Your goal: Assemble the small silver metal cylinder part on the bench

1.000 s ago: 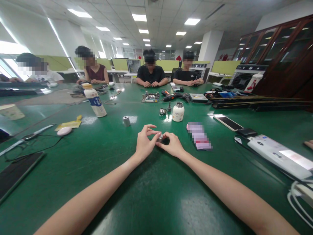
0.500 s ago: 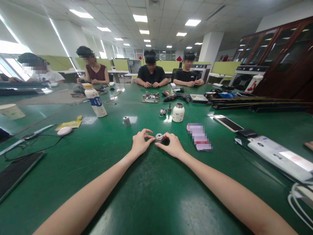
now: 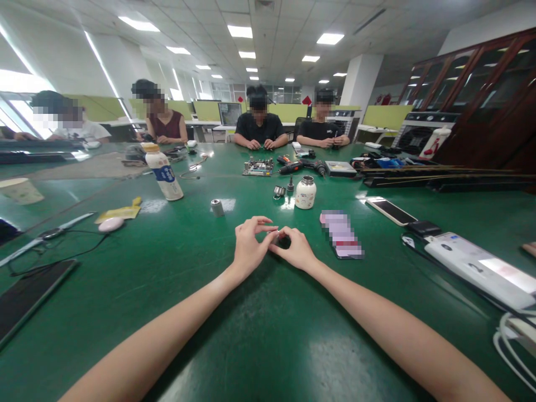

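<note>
My left hand [image 3: 250, 246] and my right hand [image 3: 295, 247] meet over the green table [image 3: 259, 335], both pinched on a small round metal part [image 3: 274, 237] that sits between their fingertips. The left thumb and forefinger close over the part's top and mostly hide it. The right fingers curl against its right side. A similar small metal cylinder [image 3: 216, 207] stands on the table farther off to the left. Beyond the hands stands a white jar [image 3: 305, 192] with a metal neck, and more small metal pieces [image 3: 279, 191] lie beside it.
A white drink bottle [image 3: 164, 172] stands at the left. Phones [image 3: 389, 209] and a white power bank [image 3: 477, 267] lie at the right, a dark tablet [image 3: 25, 298] at the near left. A circuit board [image 3: 258, 166] and a drill [image 3: 299, 166] lie farther back. Several people sit across the table.
My left hand drew back off the part half a second ago, leaving its top showing, and has now come over it again in a pinch. The right hand has barely moved.
</note>
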`<state>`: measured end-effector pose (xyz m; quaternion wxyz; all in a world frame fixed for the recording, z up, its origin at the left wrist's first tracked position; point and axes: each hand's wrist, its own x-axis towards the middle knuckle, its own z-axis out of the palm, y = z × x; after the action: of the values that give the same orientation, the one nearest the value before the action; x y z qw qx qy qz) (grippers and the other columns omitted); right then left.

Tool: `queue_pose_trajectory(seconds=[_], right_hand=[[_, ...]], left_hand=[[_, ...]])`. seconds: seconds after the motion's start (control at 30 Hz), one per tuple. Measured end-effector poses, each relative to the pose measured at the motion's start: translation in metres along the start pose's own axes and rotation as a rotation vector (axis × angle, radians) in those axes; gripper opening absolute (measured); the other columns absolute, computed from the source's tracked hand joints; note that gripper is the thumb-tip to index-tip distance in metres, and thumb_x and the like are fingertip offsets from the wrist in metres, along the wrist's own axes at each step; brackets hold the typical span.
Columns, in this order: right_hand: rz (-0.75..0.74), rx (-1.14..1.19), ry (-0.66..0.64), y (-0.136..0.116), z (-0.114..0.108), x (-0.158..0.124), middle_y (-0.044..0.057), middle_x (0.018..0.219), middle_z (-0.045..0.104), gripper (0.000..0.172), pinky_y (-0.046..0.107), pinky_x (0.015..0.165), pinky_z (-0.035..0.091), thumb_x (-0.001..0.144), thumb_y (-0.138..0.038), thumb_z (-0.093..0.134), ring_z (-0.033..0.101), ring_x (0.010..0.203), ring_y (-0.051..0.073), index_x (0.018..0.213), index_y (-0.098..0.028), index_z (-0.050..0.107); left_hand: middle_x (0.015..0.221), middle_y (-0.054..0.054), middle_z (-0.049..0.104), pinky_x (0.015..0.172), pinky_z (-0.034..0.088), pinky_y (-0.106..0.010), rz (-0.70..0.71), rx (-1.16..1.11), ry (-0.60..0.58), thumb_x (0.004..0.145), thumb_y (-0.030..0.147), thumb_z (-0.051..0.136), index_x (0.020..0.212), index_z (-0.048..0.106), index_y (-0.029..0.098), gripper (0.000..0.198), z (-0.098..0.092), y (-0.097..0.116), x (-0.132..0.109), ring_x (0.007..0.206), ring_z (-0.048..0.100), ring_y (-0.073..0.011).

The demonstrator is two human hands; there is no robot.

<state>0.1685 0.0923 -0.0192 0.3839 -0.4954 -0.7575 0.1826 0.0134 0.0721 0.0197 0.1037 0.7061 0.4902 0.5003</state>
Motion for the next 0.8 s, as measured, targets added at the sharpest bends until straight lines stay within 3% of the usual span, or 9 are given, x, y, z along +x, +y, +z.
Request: queue_pose_trajectory(seconds=[0.13,0.3,0.57,0.8], right_hand=[[0.010,-0.008,-0.011,0.000,-0.001,0.001,0.001,0.086,0.070,0.034,0.034,0.082,0.044,0.072,-0.049,0.081,0.062,0.087,0.020,0.085,-0.023,0.062],[0.011,-0.012,-0.011,0.000,0.000,0.000,0.001,0.085,0.069,0.034,0.034,0.081,0.044,0.074,-0.048,0.080,0.061,0.087,0.020,0.083,-0.023,0.060],[0.010,-0.121,0.022,-0.009,-0.002,-0.002,0.002,0.086,0.069,0.033,0.032,0.079,0.045,0.075,-0.046,0.080,0.063,0.086,0.020,0.085,-0.022,0.059],[0.152,-0.173,0.081,-0.035,0.005,-0.025,0.006,0.099,0.073,0.024,0.031,0.077,0.047,0.087,-0.040,0.069,0.068,0.090,0.023,0.100,-0.024,0.058]], left_hand=[[0.091,-0.003,0.079,0.102,0.039,-0.048,-0.013,-0.005,0.052,0.082,0.027,0.071,0.097,0.060,0.024,0.019,-0.001,-0.004,0.003,0.103,0.070,-0.0260],[0.088,-0.002,0.079,0.096,0.048,-0.043,-0.077,-0.135,-0.041,0.080,0.031,0.071,0.097,0.058,0.024,0.023,-0.001,-0.008,0.006,0.092,0.074,-0.0241],[0.084,-0.003,0.079,0.083,0.058,-0.037,-0.159,-0.263,-0.034,0.077,0.031,0.072,0.093,0.058,0.022,0.023,0.001,-0.004,0.007,0.084,0.076,-0.0216],[0.087,-0.005,0.079,0.078,0.059,-0.032,-0.219,-0.273,0.008,0.076,0.026,0.071,0.093,0.058,0.021,0.022,0.002,0.010,-0.007,0.082,0.076,-0.0203]])
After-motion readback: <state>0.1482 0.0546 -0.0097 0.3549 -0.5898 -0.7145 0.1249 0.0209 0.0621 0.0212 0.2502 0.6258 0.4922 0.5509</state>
